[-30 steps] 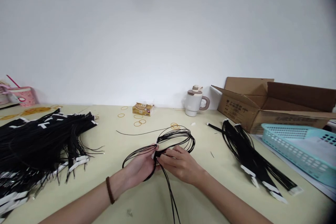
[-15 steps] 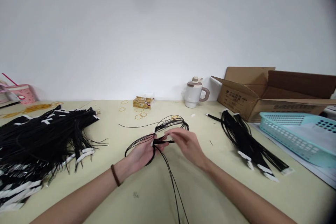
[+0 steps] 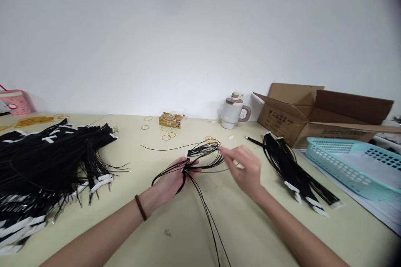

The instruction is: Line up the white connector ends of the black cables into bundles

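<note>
Pale wall [image 3: 200, 41] backs the desk [image 3: 250, 238]; the left hand [image 3: 171, 180] grips the wires [image 3: 202, 149], looped out to its right, where the right hand [image 3: 246, 167] pinches their edge. Beyond both stands a mug [image 3: 230, 113].

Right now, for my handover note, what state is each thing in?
Left hand: holding the cable coil
Right hand: pinching at coil's right end
Cable coil: looped, ends trailing
Left cable pile: heaped
Right cable bundles: lying flat
Cardboard box: open
Teal basket: upright
Mug: upright, lidded
Rubber bands: some heaped, others scattered
Small yellow box: open or shut unclear
Pink container: upright
</note>
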The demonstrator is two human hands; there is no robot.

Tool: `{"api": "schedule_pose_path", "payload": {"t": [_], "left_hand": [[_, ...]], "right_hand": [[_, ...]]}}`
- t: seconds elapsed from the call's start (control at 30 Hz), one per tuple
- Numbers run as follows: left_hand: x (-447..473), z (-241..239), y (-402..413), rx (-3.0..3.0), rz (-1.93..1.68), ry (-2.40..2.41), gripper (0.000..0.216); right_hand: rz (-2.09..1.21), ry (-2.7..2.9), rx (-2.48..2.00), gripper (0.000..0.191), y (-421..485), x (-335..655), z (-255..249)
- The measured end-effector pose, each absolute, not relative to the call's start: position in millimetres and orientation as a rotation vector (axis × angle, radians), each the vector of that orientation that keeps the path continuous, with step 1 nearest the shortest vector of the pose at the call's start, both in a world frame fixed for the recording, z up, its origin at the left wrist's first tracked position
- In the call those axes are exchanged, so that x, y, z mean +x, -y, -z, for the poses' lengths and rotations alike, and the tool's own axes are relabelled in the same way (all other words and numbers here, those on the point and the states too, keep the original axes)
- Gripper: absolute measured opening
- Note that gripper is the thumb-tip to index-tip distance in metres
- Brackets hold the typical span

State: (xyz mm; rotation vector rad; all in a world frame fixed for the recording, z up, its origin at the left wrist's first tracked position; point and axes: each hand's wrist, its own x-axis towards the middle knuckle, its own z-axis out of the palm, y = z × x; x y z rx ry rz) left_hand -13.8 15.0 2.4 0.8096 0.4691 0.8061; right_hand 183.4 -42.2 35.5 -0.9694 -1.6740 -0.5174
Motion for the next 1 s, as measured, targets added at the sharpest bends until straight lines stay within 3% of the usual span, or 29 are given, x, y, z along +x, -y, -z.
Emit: {"api": "schedule_pose_path", "payload": {"t": [0.17, 1.0], "left_hand": [[-10, -2, -9, 0.896, -0.841, -0.417, 0.012], [-7, -5, 0, 1.094, -0.744, -0.465, 0.019]], "right_hand": [[0.825, 1.925, -0.986, 0.007, 41, 158, -14], [0.882, 1.939, -0.938, 0.009, 45, 159, -11]]}}
